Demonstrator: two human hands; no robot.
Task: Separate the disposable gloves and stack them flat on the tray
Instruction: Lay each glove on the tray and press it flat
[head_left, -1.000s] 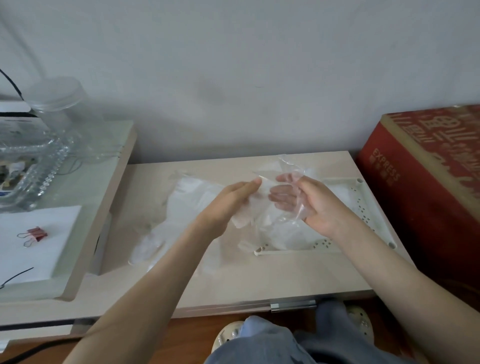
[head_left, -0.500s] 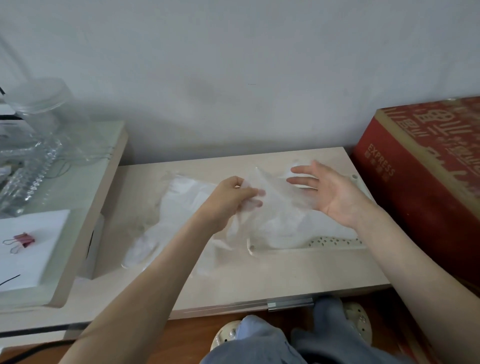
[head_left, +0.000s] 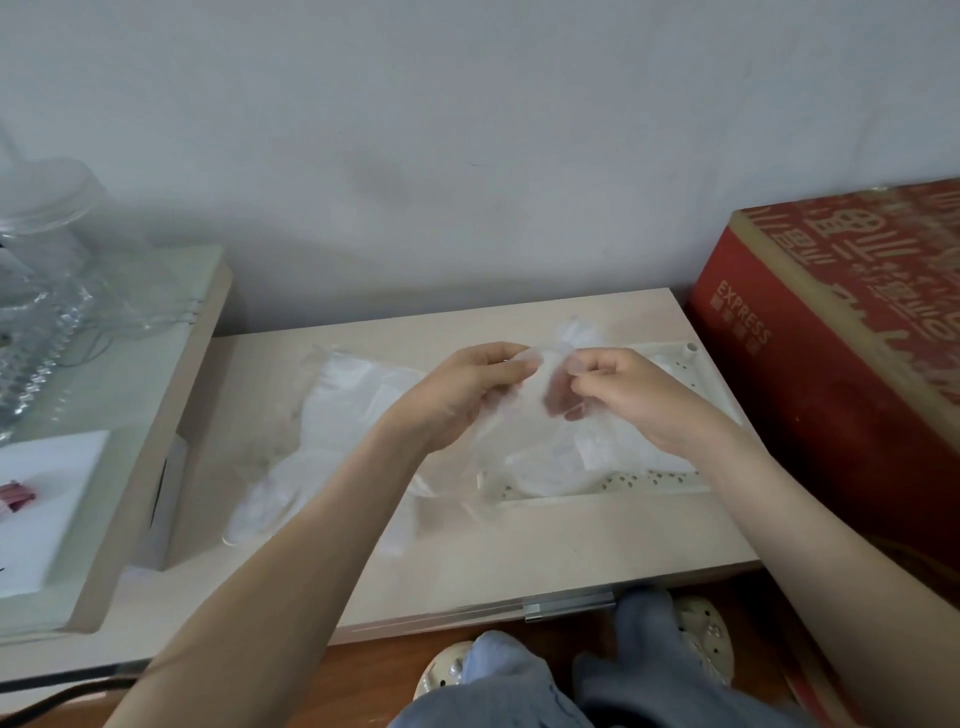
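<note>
Above table centre, over the tray's left end: both hands meet w/ one thin clear glove btw them. L hand pinches the film's top edge, thumb against fingers; R hand pinches the same edge just beside it, fingers curled in, some showing pink through the plastic. Glove hangs crumpled from the two pinches. Its lower part reaches down toward the tray; can't tell if it touches. Tray lies below and to the right of the hands, long axis left-right along the table, so R hand is nearer. Film already lies in the tray, count unreadable. Rest of the pile sits flat on the table left of L hand, well apart from the tray. My read: layers not yet peeled, so the pull should go sideways, L hand leftward, then lay-down rightward along the tray. Room: bare table toward me and to the left. Red box stands just beside the table's right edge and wall is close behind, so little margin right or back. Risk: film clinging to fingers.
</note>
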